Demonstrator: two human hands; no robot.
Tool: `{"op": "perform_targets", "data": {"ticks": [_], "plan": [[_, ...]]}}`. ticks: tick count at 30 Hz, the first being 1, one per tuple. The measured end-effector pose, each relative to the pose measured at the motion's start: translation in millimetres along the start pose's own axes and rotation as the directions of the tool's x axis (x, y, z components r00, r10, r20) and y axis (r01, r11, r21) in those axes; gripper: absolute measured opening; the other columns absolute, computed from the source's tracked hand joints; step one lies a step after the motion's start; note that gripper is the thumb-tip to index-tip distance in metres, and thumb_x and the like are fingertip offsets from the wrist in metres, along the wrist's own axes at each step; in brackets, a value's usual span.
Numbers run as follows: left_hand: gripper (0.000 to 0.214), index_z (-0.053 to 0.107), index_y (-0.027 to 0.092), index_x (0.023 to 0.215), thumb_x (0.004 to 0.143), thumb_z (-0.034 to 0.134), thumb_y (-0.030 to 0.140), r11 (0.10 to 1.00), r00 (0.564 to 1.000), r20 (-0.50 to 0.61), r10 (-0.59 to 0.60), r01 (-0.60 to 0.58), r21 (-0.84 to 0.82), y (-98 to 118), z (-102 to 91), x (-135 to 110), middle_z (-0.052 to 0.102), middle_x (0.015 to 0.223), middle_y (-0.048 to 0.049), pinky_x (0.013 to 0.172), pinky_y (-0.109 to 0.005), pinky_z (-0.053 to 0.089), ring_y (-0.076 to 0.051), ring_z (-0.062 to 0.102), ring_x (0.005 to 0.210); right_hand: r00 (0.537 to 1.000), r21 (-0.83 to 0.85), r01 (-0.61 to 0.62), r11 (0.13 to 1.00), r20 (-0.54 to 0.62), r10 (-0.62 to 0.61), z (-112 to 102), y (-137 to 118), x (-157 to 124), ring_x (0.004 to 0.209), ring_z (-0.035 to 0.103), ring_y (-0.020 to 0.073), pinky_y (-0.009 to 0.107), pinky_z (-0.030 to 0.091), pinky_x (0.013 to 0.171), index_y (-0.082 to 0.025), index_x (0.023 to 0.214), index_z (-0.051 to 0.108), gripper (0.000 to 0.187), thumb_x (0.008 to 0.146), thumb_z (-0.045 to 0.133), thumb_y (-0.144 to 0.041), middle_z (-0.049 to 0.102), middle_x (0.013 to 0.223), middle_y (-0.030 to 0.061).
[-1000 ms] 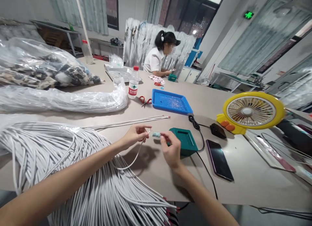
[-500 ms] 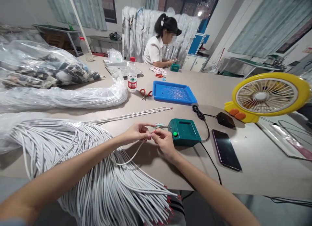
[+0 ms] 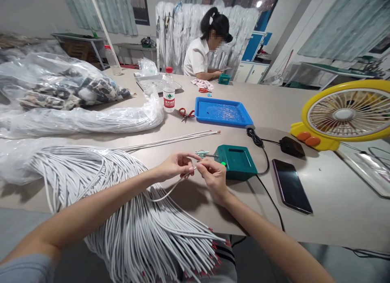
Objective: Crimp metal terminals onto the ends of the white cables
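Between thumb and fingers, my left hand [image 3: 179,166] pinches a white cable [image 3: 170,192] near its end. My right hand [image 3: 215,178] is closed on the tip of that same cable, close beside the left; the tip itself is hidden by the fingers. Just behind both hands stands a green box-shaped device [image 3: 237,163] with a green button and a metal rod-like part on its left side. A large bundle of white cables [image 3: 131,218] with red ends spreads under my left forearm and hangs over the table's front edge.
Behind the device lie a blue tray [image 3: 224,112] and red-handled scissors [image 3: 186,114]. A water bottle [image 3: 169,92] stands further left. To the right are a phone [image 3: 291,186] and a yellow fan [image 3: 344,114]. Across the table sits a co-worker [image 3: 198,57].
The view has shifted slightly, so the table things sit further right. My hands have drawn a little apart, showing a short length of cable between them.
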State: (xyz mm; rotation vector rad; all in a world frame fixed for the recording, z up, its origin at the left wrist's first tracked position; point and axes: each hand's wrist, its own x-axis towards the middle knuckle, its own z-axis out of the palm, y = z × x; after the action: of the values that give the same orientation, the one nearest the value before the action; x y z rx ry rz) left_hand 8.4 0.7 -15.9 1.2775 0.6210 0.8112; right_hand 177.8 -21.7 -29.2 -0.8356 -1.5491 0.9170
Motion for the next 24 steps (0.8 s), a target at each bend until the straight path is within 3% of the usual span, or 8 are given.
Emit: {"op": "perform_targets", "data": {"ticks": [5, 9, 11, 12, 14, 16, 21, 24], "plan": [[0.059, 0.061, 0.011, 0.112, 0.063, 0.079, 0.04, 0.995, 0.992, 0.109, -0.069, 0.076, -0.06, 6, 0.9, -9, 0.063, 0.061, -0.0026, 0.042, -0.019, 0.037, -0.01, 0.055, 0.045, 0.985, 0.129, -0.006, 0.992, -0.169, 0.028, -6, 1, 2, 0.049, 0.038, 0.0076, 0.024, 0.03, 0.047, -0.018, 0.071, 0.064, 0.022, 0.086, 0.057, -0.032, 0.047, 0.058, -0.002], [0.052, 0.067, 0.013, 0.106, 0.075, 0.064, 0.054, 0.975, 0.895, 0.398, -0.203, 0.147, 0.167, 12, 4.2, -16, 0.07, 0.083, -0.013, 0.056, -0.026, 0.048, -0.019, 0.065, 0.067, 0.965, 0.22, -0.078, 0.972, -0.23, 0.13, -6, 5, 1, 0.046, 0.034, 0.0069, 0.023, 0.026, 0.043, -0.017, 0.07, 0.06, 0.027, 0.085, 0.056, -0.04, 0.043, 0.055, -0.0031], [0.038, 0.07, 0.015, 0.1, 0.085, 0.054, 0.046, 0.857, 0.957, 0.255, -0.138, -0.013, 0.515, 11, 1.1, -13, 0.069, 0.092, -0.0132, 0.068, -0.028, 0.049, -0.02, 0.064, 0.079, 0.968, 0.184, -0.125, 0.975, -0.195, 0.161, -4, 7, -1, 0.046, 0.035, 0.0074, 0.022, 0.027, 0.043, -0.017, 0.07, 0.06, 0.029, 0.084, 0.056, -0.042, 0.044, 0.054, -0.0027], [0.031, 0.07, 0.016, 0.098, 0.087, 0.051, 0.039, 0.695, 0.992, 0.116, -0.059, -0.042, 0.718, 9, -2.9, -9, 0.069, 0.093, -0.012, 0.072, -0.028, 0.048, -0.019, 0.063, 0.083, 0.97, 0.165, -0.137, 0.977, -0.177, 0.166, -2, 7, -2, 0.047, 0.036, 0.0077, 0.022, 0.027, 0.043, -0.017, 0.07, 0.06, 0.03, 0.084, 0.056, -0.043, 0.044, 0.054, -0.0025], [0.024, 0.07, 0.018, 0.095, 0.087, 0.05, 0.027, 0.299, 0.983, -0.144, 0.111, 0.105, 0.949, 5, -16.6, -1, 0.067, 0.093, -0.0105, 0.076, -0.028, 0.045, -0.02, 0.061, 0.088, 0.974, 0.142, -0.141, 0.98, -0.155, 0.163, 0, 8, -4, 0.047, 0.036, 0.008, 0.022, 0.027, 0.043, -0.017, 0.069, 0.06, 0.031, 0.084, 0.056, -0.043, 0.043, 0.054, -0.0024], [0.023, 0.07, 0.017, 0.092, 0.085, 0.048, 0.019, 0.067, 0.933, -0.306, 0.187, 0.299, 0.952, 3, -36.7, 6, 0.065, 0.095, -0.0112, 0.078, -0.03, 0.044, -0.022, 0.058, 0.093, 0.974, 0.141, -0.14, 0.98, -0.156, 0.162, 0, 10, -4, 0.047, 0.035, 0.0077, 0.022, 0.026, 0.043, -0.017, 0.067, 0.06, 0.032, 0.084, 0.055, -0.043, 0.043, 0.054, -0.0025], [0.026, 0.069, 0.013, 0.082, 0.082, 0.043, 0.011, -0.015, 0.819, -0.51, 0.265, 0.532, 0.847, 5, -88.8, 9, 0.061, 0.1, -0.0139, 0.077, -0.032, 0.042, -0.026, 0.053, 0.099, 0.969, 0.175, -0.181, 0.968, -0.138, 0.206, 1, 17, -4, 0.048, 0.036, 0.0076, 0.022, 0.025, 0.043, -0.016, 0.068, 0.06, 0.031, 0.084, 0.055, -0.042, 0.043, 0.054, -0.0025], [0.027, 0.068, 0.014, 0.077, 0.083, 0.042, 0.012, -0.038, 0.783, -0.558, 0.277, 0.589, 0.808, 2, -103.7, 8, 0.062, 0.095, -0.0136, 0.073, -0.034, 0.042, -0.027, 0.053, 0.096, 0.972, 0.144, -0.178, 0.973, -0.125, 0.197, 2, 21, -6, 0.049, 0.037, 0.0081, 0.022, 0.026, 0.043, -0.016, 0.067, 0.06, 0.032, 0.085, 0.055, -0.042, 0.043, 0.055, -0.0023]]}}
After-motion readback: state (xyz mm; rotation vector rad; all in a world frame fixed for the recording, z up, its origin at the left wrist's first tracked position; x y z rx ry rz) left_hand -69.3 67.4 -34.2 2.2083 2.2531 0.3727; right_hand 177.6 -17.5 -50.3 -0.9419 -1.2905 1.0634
